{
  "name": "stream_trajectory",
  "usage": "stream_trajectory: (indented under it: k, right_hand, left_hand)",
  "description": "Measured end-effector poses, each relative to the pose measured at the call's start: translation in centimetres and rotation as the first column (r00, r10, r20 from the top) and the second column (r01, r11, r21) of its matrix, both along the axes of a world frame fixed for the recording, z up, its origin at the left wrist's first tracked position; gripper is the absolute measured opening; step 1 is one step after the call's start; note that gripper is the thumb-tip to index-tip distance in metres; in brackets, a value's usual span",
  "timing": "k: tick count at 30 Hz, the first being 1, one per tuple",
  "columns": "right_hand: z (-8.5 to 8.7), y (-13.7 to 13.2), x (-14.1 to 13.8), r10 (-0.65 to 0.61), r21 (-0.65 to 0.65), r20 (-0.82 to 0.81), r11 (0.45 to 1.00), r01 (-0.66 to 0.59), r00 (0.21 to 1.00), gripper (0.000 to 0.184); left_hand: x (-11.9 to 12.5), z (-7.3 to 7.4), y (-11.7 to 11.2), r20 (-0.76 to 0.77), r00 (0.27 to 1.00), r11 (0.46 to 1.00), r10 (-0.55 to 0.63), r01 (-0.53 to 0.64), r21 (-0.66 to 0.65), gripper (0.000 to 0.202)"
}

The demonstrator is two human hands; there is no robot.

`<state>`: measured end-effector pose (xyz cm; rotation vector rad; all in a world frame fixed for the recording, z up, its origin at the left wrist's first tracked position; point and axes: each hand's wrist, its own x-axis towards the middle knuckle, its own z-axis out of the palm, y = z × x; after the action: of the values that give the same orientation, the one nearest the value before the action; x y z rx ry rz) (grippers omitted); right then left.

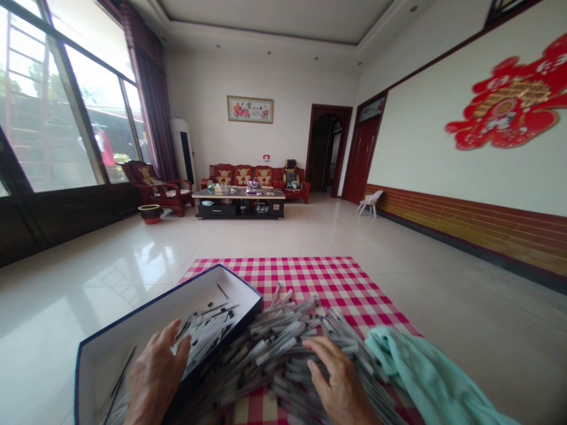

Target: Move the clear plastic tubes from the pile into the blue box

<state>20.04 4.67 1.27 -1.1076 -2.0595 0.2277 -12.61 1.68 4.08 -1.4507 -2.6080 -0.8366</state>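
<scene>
Left hand [156, 378] open at white box [142, 319], touching clear plastic pens [261, 348]; right hand [339, 378] open on loose pens, above pink checked cloth [310, 283].

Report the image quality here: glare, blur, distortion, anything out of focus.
Head view: wide-angle distortion leans the windows and bends the room's edges; daylight burns them out and glares on the glossy floor tiles; the pile of thin clear tubes looks soft, its fine detail hard to separate.

Bottom edge, the blue-rimmed white box [133, 330] runs right out of frame, the teal cloth [411, 372] slides off lower right, and on the far table [277, 193] those little items [228, 189] are too small to call!
</scene>
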Motion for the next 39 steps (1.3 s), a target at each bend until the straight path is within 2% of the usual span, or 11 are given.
stream_trajectory:
  k: [2, 4, 7, 9, 11, 13, 18, 27, 31, 35, 39]
  right_hand:
    - [-0.3, 0.1, 0.1, -0.005, -0.010, 0.004, 1.000, 0.005, 1.000, 0.029]
    - [-0.6, 0.2, 0.0, -0.001, -0.004, -0.005, 1.000, 0.001, 1.000, 0.028]
    - [-1.1, 0.0, -0.5, 0.020, 0.017, -0.034, 1.000, -0.019, 0.999, 0.026]
    - [-1.6, -0.5, -1.2, 0.044, 0.032, -0.041, 0.999, -0.043, 0.998, 0.026]
    - [-2.2, -1.0, -2.1, 0.087, 0.048, -0.016, 0.995, -0.086, 0.996, 0.028]
    - [-2.7, -1.5, -2.9, 0.125, 0.062, 0.030, 0.990, -0.127, 0.992, 0.029]
    - [-3.5, -1.9, -3.9, 0.115, 0.105, 0.071, 0.987, -0.122, 0.991, 0.028]
    - [-3.9, -1.6, -3.4, 0.124, 0.129, 0.074, 0.983, -0.133, 0.989, 0.027]
    - [-3.8, -1.6, -3.4, 0.118, 0.136, 0.068, 0.983, -0.127, 0.991, 0.027]
    - [-3.9, -1.6, -3.4, 0.121, 0.113, 0.039, 0.986, -0.124, 0.992, 0.029]
    - [-4.4, -1.6, -3.7, 0.105, 0.101, -0.129, 0.991, -0.093, 0.986, 0.037]
  left_hand:
    - [0.7, 0.1, -0.1, -0.126, 0.992, 0.999, -0.014, 0.019, 0.038, 0.049]
    - [1.6, 0.3, -0.2, -0.187, 0.981, 0.991, -0.051, 0.072, 0.109, 0.045]
    - [3.4, 0.7, -0.3, -0.126, 0.970, 0.959, -0.209, 0.228, 0.167, 0.031]
    - [4.9, 0.8, -0.5, -0.045, 0.917, 0.912, -0.397, 0.399, 0.094, 0.025]
    - [6.4, 0.8, -0.8, 0.016, 0.823, 0.822, -0.568, 0.569, -0.016, 0.025]
    - [7.8, 0.6, -1.2, 0.021, 0.759, 0.751, -0.651, 0.648, -0.128, 0.024]
    - [9.8, 0.1, -1.5, -0.071, 0.762, 0.725, -0.644, 0.578, -0.375, 0.017]
    - [10.7, -0.2, -1.5, -0.074, 0.804, 0.723, -0.591, 0.486, -0.491, 0.030]
    - [9.9, -0.2, -1.7, -0.090, 0.793, 0.732, -0.602, 0.503, -0.460, 0.026]
    - [8.4, 0.6, -2.1, -0.095, 0.783, 0.736, -0.615, 0.526, -0.426, 0.023]
    - [8.2, 1.2, -2.2, -0.036, 0.779, 0.752, -0.626, 0.591, -0.294, 0.017]
